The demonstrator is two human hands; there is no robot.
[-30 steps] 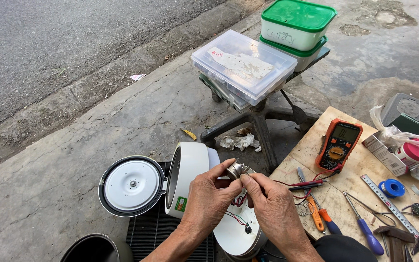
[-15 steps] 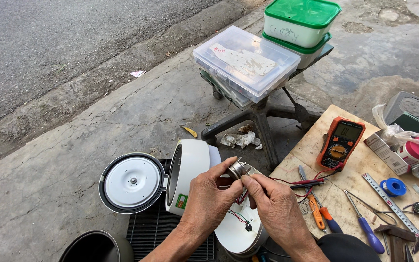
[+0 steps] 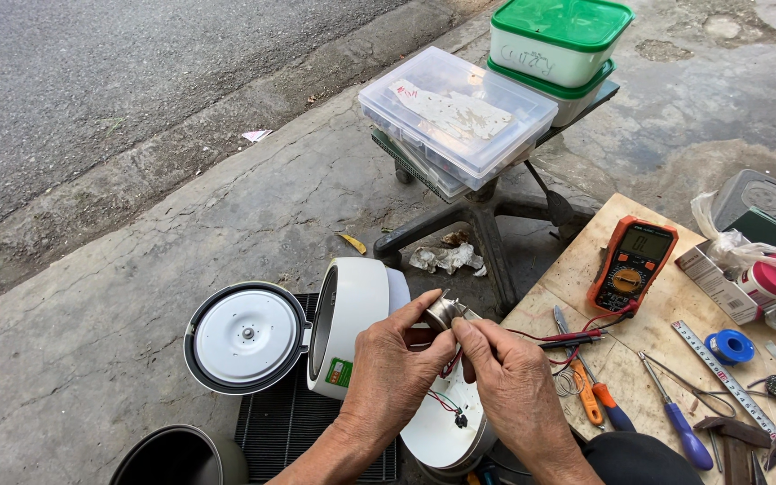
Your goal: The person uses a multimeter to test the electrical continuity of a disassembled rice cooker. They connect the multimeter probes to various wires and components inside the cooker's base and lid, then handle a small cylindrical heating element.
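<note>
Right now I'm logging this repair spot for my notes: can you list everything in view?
Small metal part: one, silvery, pinched between both hands.
Rice cooker: one, white, on its side on a black grate, lid open to the left.
Multimeter: one, orange and black, on the wooden board.
Probes: two, red and black, on the board near the meter.
Screwdrivers: two or so, blue handles, board's near edge.
Ruler: one, pale, on the board.
Tape roll: one, blue, beside the ruler.
Clear case: one, on a stand.
Tubs: two, white with green lids, stacked behind the case.
Left hand: grip on the part.
Right hand: grip on the part.
</note>
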